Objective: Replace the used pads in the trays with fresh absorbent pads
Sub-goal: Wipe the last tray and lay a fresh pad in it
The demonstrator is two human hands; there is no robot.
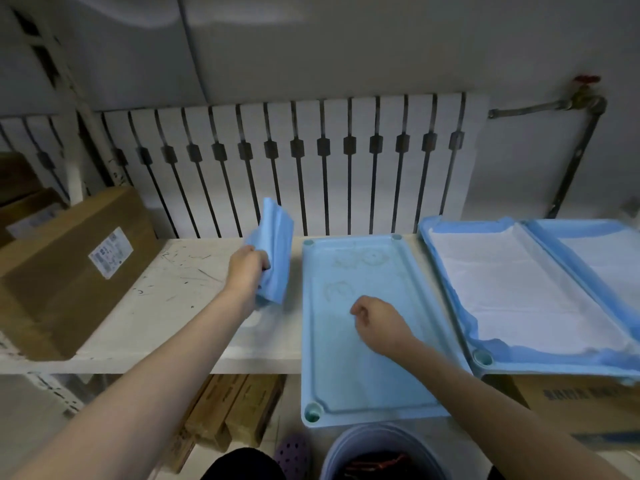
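Pad [277,237], blue and folded, is held up in the left hand [246,268] over the white surface [180,282], just left of the bare tray [346,368]. The fingers of that hand are curled round its lower edge. The right hand [375,320] is over the middle of the same tray, fingers curled in, with nothing visible in them.

The task looks to be well under way. The bare tray holds no pad at all, only faint ring marks on its floor, so its used pad seems to be out already and a fresh one is still to be laid. The pad in the left hand is probably that fresh one, though I cannot tell for certain that it is not the used one. To the right, the second tray [483,358] is lined, its white pad [519,292] spread flat with blue edges lapping the rim. The third tray [547,240], cut off by the frame, also shows a pad inside. Both look done.

Below the bare tray stands a bucket [381,448] with something dark and reddish in it; I cannot tell what.

The brown box [79,268] on the left carries a white label [110,252] with barcode-like print, too small to read. The carton [571,396] under the lined trays bears dark characters, too blurred to read.
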